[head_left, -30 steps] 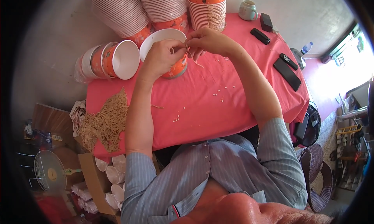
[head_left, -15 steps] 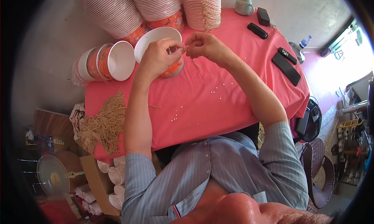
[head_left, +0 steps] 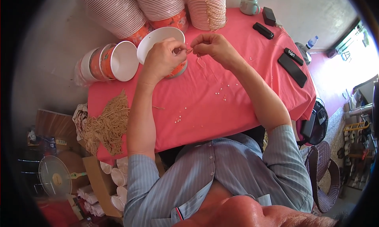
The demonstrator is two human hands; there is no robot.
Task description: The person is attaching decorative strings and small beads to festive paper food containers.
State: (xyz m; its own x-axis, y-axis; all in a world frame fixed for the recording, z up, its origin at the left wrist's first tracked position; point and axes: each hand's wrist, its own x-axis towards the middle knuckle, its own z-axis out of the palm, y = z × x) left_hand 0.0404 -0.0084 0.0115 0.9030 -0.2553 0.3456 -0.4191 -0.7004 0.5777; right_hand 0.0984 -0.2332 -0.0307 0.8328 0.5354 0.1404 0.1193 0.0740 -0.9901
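Fingertips of my left hand (head_left: 164,57) pinch one end of a thin beige cord (head_left: 202,62). Facing it, my right hand (head_left: 215,49) also has thumb and finger closed on the cord, whose loop and tail hang below. The two pinches are close together, beside the rim of an orange and white paper tub (head_left: 147,43), partly hidden behind my left hand. Any bead between the fingertips is too small to make out. Small white and reddish beads (head_left: 218,93) lie scattered on the red tablecloth (head_left: 197,120).
A heap of tan cords (head_left: 106,126) drapes over the left table edge. Stacked paper tubs (head_left: 114,13) and tubs on their side (head_left: 124,61) line the back and left. A mug (head_left: 250,5), black case (head_left: 263,30) and phone (head_left: 292,70) sit at the right.
My right hand has shifted slightly right, drawing a little apart from the left. The cord's loop and tail hang more openly below it. The view has moved slightly.
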